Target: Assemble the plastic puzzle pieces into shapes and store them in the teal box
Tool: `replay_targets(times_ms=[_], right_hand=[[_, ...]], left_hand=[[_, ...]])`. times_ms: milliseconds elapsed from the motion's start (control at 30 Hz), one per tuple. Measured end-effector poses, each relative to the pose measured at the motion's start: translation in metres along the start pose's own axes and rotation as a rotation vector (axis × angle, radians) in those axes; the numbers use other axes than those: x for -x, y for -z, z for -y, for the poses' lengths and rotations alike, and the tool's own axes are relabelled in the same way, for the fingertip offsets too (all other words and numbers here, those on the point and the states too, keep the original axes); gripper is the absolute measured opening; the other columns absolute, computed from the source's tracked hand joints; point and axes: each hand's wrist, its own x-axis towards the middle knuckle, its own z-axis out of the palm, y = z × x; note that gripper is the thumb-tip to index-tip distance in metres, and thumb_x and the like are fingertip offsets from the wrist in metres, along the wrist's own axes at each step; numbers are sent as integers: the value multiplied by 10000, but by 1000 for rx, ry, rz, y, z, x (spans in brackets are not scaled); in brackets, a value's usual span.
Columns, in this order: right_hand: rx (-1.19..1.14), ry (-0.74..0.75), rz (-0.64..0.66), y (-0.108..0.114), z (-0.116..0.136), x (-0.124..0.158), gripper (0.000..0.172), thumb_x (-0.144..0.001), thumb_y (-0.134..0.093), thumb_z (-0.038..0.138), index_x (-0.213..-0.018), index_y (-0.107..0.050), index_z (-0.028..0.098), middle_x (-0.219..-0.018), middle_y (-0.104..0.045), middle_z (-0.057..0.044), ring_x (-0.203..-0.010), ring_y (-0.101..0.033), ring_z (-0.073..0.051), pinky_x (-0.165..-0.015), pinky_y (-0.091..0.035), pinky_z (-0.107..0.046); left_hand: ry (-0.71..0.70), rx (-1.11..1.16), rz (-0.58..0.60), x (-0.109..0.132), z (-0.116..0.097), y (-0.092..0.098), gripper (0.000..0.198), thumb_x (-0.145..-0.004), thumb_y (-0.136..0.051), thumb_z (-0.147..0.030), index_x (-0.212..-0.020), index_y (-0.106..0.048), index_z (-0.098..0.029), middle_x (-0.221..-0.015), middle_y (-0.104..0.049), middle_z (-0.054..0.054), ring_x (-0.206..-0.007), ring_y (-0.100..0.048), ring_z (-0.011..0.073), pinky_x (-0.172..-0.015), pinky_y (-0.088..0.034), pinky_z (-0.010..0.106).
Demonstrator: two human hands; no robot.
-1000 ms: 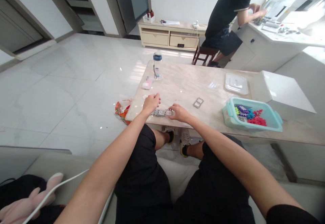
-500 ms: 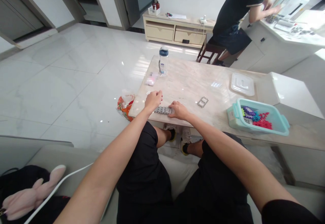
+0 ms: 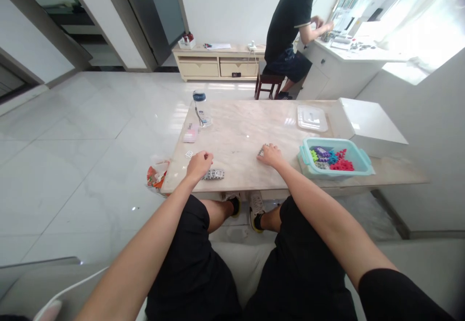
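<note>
A strip of grey interlocking building pieces (image 3: 215, 174) lies flat near the table's front edge. My left hand (image 3: 199, 165) hovers over its left end with fingers curled together; anything inside them is hidden. Farther right, my right hand (image 3: 272, 155) rests on the tabletop, its fingers on a flat grey toothed building piece (image 3: 260, 152). Most of that piece is covered by the hand. Left of my left hand lies a small white frame-like piece (image 3: 189, 154).
On the marble-look table (image 3: 236, 132) stand a clear bottle (image 3: 201, 110) with blue cap, a turquoise bin (image 3: 308, 170) of coloured pieces, a clear lid (image 3: 312, 118) and a white box (image 3: 372, 122). A pink packet (image 3: 190, 134) lies at left. Another person (image 3: 290, 25) sits at a far counter.
My right hand has left the strip and moved right onto the separate grey piece. My left hand stays near the strip's left end. The camera view has tilted up and turned right.
</note>
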Motion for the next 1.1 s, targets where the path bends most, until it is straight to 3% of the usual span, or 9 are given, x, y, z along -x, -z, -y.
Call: replay_targets(times_ms=[67,133,333,533,667,933,1100], right_hand=[[0,35,28,-1,-11,4,623,-991,-734,543,-1449,-624,135,-1487,-584,-253,-1355,-585,-405,-1052,-515,-461],[9,85,26,-2,-15,7,549,-997,-739,495,-1420,-653,155,-1479,-609,-234,-1349,-601,-389,-1030,-530,-429],[54,235,19,-3,-2,18,291,-1030,-640,251,-1257,-757,111,-1283,-733,-246,-1234,-698,-355,-991,-551,-391],[74,333,-10,-5,-3,31,295,-1012,-605,155,-1253,-764,95,-1303,-733,-268,-1261,-696,-358,-1024,-555,-429],[72,342,9,-1,-13,28,290,-995,-708,246,-1262,-765,148,-1319,-748,-229,-1244,-717,-340,-989,-575,-384],[96,388,30,3,-8,27,302,-927,-722,96,-1220,-798,107,-1259,-770,-244,-1177,-762,-345,-973,-585,-374],[111,374,5,3,-1,31,359,-971,-550,-20,-1161,-823,115,-1221,-782,-243,-1241,-736,-353,-1030,-565,-430]], left_hand=[[-17,-21,2,0,-8,-3,248,-995,-534,-356,-860,-698,-227,-926,-829,80,-806,-747,225,-710,-478,292],[-33,-37,4,-1,-17,-7,247,-996,-540,-362,-858,-699,-234,-917,-826,81,-795,-746,227,-704,-473,294],[-93,-92,39,0,-42,-18,268,-1009,-527,-383,-867,-704,-240,-909,-824,71,-790,-743,229,-704,-466,300],[-143,-200,46,6,-60,-31,272,-1015,-536,-387,-872,-724,-251,-912,-821,77,-886,-749,255,-759,-481,308],[-168,-268,46,10,-63,-37,284,-1025,-540,-418,-924,-744,-250,-978,-825,94,-950,-743,273,-784,-482,311],[-173,-316,56,10,-59,-32,302,-1043,-516,-414,-997,-757,-237,-1029,-824,106,-963,-740,276,-766,-465,311],[-170,-308,62,11,-59,-29,304,-1044,-509,-410,-1011,-758,-239,-1026,-826,100,-933,-741,268,-764,-474,314]])
